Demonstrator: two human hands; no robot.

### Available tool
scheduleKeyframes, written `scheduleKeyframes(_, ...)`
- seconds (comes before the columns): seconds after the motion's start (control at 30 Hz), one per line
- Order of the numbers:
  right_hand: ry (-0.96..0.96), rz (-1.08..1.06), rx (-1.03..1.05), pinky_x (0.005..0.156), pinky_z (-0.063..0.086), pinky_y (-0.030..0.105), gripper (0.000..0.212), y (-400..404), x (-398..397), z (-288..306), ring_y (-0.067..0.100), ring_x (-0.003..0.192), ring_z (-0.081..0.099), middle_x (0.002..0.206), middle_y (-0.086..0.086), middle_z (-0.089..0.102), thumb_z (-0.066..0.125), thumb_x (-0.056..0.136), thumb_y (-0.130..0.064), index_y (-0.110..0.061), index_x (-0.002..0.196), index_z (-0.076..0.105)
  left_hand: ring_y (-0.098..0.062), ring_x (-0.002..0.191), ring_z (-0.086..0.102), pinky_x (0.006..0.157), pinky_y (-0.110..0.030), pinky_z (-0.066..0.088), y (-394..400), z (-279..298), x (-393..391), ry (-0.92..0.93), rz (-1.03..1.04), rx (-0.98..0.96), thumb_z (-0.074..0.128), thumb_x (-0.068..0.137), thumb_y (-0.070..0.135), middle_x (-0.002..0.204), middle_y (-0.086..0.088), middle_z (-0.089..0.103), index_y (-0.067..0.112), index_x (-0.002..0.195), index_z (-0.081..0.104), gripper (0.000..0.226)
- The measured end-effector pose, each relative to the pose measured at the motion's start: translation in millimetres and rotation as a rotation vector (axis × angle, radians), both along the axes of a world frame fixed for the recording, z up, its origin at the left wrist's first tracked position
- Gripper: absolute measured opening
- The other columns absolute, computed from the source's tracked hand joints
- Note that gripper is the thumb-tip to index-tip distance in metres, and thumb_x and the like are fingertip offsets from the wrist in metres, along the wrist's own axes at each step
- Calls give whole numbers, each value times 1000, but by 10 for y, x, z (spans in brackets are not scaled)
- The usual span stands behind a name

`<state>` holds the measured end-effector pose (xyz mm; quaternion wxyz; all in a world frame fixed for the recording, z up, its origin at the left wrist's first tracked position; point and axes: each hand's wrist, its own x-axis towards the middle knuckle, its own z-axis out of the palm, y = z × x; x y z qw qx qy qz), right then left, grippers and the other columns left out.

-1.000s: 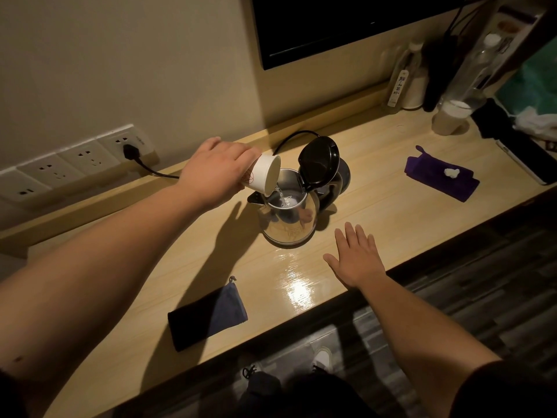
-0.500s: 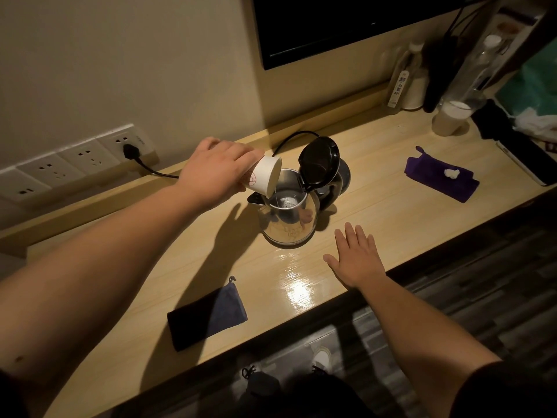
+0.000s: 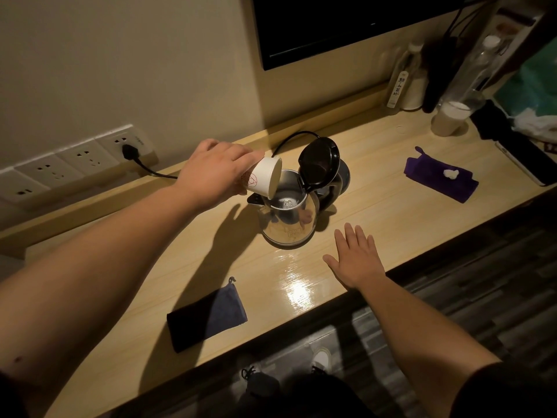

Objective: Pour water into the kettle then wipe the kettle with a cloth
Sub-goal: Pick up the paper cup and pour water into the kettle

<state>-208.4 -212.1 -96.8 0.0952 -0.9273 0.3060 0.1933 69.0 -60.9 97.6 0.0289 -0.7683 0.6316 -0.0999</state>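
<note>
A steel kettle [image 3: 289,224] stands in the middle of the wooden desk [image 3: 376,224] with its black lid [image 3: 319,164] flipped up. My left hand [image 3: 214,173] grips a white paper cup [image 3: 265,178] tipped on its side over the kettle's mouth. No stream shows from the cup. My right hand [image 3: 355,257] lies flat on the desk just right of the kettle, fingers straight. A dark blue cloth [image 3: 208,315] lies near the front edge at the left. A purple cloth [image 3: 440,176] lies at the right.
The kettle's black cord [image 3: 150,170] runs to a wall socket [image 3: 129,146] at the left. Bottles [image 3: 404,76] and a cup [image 3: 449,119] stand at the back right beside a dark flat object [image 3: 524,158]. A screen [image 3: 346,25] hangs on the wall above.
The water stream seen a second ago has stopped. The cup has tipped slightly further. My right hand has stayed flat on the desk.
</note>
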Motion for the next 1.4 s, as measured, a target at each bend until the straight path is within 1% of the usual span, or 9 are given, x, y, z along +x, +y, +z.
scheduleKeyframes(0.3,0,6,1,120,0,52,77,-24,-3,-50,33,149,-15,163,11,-13,12,96,-65,-21,156,-5,-31,118,50,96,-45,32,35,-39,4,110,54,-57,81,72,33,134,-5,54,24,140,41,80)
scheduleKeyframes(0.53,-13,1,27,120,0,52,75,-24,17,-6,32,149,-12,164,11,-8,17,97,-63,-20,157,1,-23,122,48,98,-47,40,311,-197,-26,506,231,-199,81,73,36,138,1,52,34,143,35,83)
scheduleKeyframes(0.67,-160,121,1,119,1,51,72,191,85,117,31,150,1,163,10,13,22,96,-61,-19,154,22,-13,123,43,91,-33,39,584,-404,-122,799,409,-287,78,76,35,141,6,47,43,142,29,83)
scheduleKeyframes(0.8,-343,248,159,116,20,40,55,614,291,326,25,139,34,140,0,53,32,94,-58,-22,128,56,-15,127,39,95,-38,36,923,-635,-201,1007,585,-361,76,79,32,145,5,43,41,143,27,81)
scheduleKeyframes(0.87,-349,250,254,100,40,34,49,858,447,464,21,122,52,125,-2,64,40,96,-55,-23,125,62,-18,132,38,99,-40,35,1123,-733,-203,1100,665,-397,76,79,32,147,3,42,38,144,27,82)
scheduleKeyframes(0.97,-431,283,348,80,46,30,46,1236,763,701,18,100,63,114,-3,70,46,97,-52,-22,124,65,-10,129,38,95,-33,34,1435,-853,-201,1205,773,-468,77,78,35,148,6,41,40,143,27,83)
scheduleKeyframes(1.1,-616,178,571,74,50,21,44,1611,1292,1033,3,85,60,114,-8,66,56,95,-46,-21,132,59,-15,132,39,95,-32,35,1820,-941,-139,1289,893,-538,79,75,39,148,7,40,42,143,26,86)
scheduleKeyframes(1.23,-613,118,855,63,44,3,57,1828,1866,1220,-5,99,55,131,-14,51,64,93,-38,-25,144,43,-16,131,41,99,-34,37,2146,-926,0,1319,929,-599,79,75,37,146,6,41,37,143,26,86)
scheduleKeyframes(1.4,-528,197,967,91,47,25,63,2083,2428,1228,8,119,53,144,-9,50,69,90,-32,-31,146,41,-16,130,41,95,-33,37,2440,-924,226,1319,958,-641,78,78,30,147,5,41,36,144,27,84)
